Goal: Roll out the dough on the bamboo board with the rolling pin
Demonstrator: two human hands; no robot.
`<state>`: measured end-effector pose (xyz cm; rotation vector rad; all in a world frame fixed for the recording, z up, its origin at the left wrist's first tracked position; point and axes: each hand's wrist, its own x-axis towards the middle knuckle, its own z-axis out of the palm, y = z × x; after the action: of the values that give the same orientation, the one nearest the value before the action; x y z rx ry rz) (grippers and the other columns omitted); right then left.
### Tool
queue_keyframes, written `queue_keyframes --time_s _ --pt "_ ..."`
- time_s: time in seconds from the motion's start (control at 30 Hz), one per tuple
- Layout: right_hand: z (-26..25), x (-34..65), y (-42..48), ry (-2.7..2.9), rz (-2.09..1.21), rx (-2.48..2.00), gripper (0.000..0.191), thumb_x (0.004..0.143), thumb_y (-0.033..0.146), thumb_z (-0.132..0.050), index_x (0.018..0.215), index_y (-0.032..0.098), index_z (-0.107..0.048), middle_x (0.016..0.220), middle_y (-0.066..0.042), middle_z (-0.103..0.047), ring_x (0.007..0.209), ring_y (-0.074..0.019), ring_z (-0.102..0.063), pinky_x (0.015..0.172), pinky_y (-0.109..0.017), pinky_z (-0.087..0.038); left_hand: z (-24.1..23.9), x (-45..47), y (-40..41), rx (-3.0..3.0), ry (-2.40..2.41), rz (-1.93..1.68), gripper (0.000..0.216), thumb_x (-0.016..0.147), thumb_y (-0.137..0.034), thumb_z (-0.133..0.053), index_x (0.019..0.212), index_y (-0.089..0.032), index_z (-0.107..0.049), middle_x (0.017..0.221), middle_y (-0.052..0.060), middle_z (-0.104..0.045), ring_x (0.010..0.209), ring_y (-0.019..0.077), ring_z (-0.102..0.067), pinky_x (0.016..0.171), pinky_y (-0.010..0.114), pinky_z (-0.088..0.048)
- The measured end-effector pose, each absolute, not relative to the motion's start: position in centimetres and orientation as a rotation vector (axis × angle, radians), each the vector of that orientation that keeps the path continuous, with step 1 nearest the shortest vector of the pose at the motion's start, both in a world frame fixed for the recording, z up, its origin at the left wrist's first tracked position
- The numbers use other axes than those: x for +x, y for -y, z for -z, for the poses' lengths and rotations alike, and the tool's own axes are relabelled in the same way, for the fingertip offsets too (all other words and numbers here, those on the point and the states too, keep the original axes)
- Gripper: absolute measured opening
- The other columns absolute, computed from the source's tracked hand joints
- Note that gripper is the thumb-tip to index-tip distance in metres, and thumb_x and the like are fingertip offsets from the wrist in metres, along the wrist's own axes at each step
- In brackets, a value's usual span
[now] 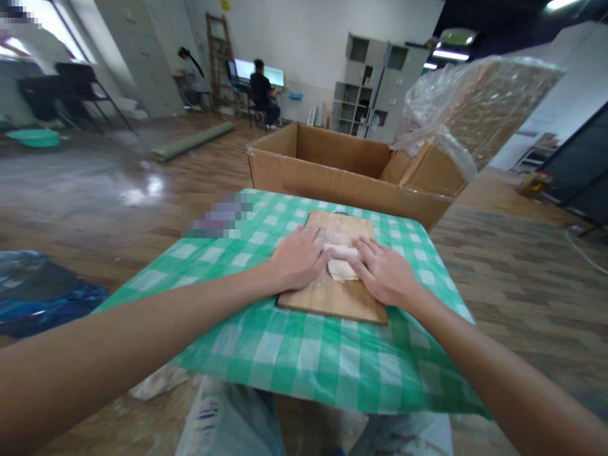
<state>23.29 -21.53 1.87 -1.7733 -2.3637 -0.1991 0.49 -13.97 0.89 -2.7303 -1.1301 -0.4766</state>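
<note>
I view white, part-rolled dough (342,271) on a tan rectangular wooden board (332,305), probably soft and light, best held at its ends, where left hand (299,258) and right hand (386,272) rest, fingers (367,248) slightly parted.

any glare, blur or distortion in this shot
Head view: white glare on the glossy brown floor; head view: dark bluish plastic bundle at left smeared, rectangular tan wooden board clearer; head view: bare left forearm and bare right forearm look stretched toward lower corners.

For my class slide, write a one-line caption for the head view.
Left hand and right hand at pale dough on a wooden board, over a green checked tablecloth.
</note>
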Motion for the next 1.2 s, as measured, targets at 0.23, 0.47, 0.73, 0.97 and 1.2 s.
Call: queue_keyframes --time_s 0.23,0.47,0.73,0.97,1.2 --pt "-1.8 23.6 24.9 2.442 0.262 -1.629 0.083 0.104 0.068 -0.032 0.164 0.010 -0.036 0.169 -0.017 -0.035 0.158 -0.0352 -0.028 0.129 -0.055 -0.023 -0.4 -2.0 20.0 -2.751 1.173 0.414 0.076 0.108 -0.057 -0.023 0.162 -0.005 -0.031 0.166 0.021 -0.039 0.158 0.0323 -0.031 0.130 0.047 -0.019" --pt "-2.5 24.6 21.9 2.553 0.144 -1.564 0.081 0.106 0.068 -0.027 0.164 0.013 -0.035 0.170 -0.013 -0.033 0.159 -0.0335 -0.026 0.129 -0.055 -0.023 -0.3 -1.7 20.0 -2.735 1.271 0.387 0.083 0.106 -0.063 -0.023 0.160 0.000 -0.033 0.166 0.025 -0.038 0.158 0.0350 -0.030 0.129 0.047 -0.022" --pt "-2.2 24.5 16.7 2.536 0.033 -1.572 0.080 0.107 0.065 -0.015 0.162 0.013 -0.041 0.167 -0.013 -0.039 0.158 -0.0316 -0.028 0.129 -0.054 -0.023 -1.0 -0.9 15.1 -2.770 1.355 0.395 0.083 0.106 -0.067 -0.018 0.155 -0.005 -0.043 0.159 0.022 -0.049 0.151 0.0337 -0.043 0.122 0.045 -0.033" --pt "-1.9 24.5 12.6 2.632 0.139 -1.513 0.058 0.110 0.044 -0.021 0.146 0.024 -0.063 0.158 -0.006 -0.054 0.154 -0.0322 -0.036 0.127 -0.056 -0.024 -1.6 0.5 9.5 -2.820 1.320 0.247 0.067 0.110 -0.053 -0.016 0.129 -0.015 -0.068 0.138 0.013 -0.070 0.135 0.0267 -0.060 0.116 0.043 -0.039" --pt "-1.8 23.6 16.2 2.497 0.259 -1.614 0.074 0.110 0.055 -0.015 0.154 0.006 -0.049 0.164 -0.020 -0.043 0.157 -0.0337 -0.032 0.126 -0.058 -0.025 -0.9 -0.3 11.8 -2.763 1.224 0.351 0.070 0.109 -0.055 -0.017 0.141 -0.010 -0.060 0.153 0.019 -0.057 0.147 0.0314 -0.047 0.123 0.048 -0.030"
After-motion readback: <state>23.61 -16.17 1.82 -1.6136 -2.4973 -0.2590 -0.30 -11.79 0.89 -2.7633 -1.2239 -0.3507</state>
